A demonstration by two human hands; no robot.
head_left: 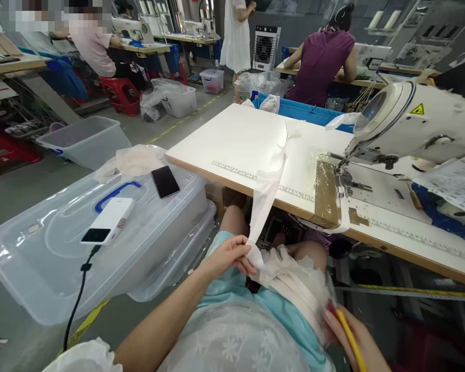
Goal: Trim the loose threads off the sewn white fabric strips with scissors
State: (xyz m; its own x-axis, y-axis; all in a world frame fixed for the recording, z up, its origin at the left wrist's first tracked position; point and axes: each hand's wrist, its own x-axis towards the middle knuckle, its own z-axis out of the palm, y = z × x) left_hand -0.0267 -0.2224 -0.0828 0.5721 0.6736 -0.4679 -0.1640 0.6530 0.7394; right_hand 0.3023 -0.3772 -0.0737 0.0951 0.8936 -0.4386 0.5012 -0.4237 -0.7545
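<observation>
My left hand (232,256) is closed in a pinch on the lower end of a long white fabric strip (266,191). The strip runs up over the table edge and lies across the white sewing table (232,134). In my lap, beside that hand, is a bunched heap of sheer cream fabric (294,279). At the lower right my right hand (356,336) is wrapped round a red-and-yellow handled tool (349,336), blurred and partly hidden, next to the heap's edge. Its working end cannot be made out.
A sewing machine (411,119) stands on the right of the table. At left, a lidded plastic bin (170,237) carries a phone (165,182), a white power bank (108,222) with a black cable, and pale fabric (137,160). A co-worker in purple (321,62) sits beyond the table.
</observation>
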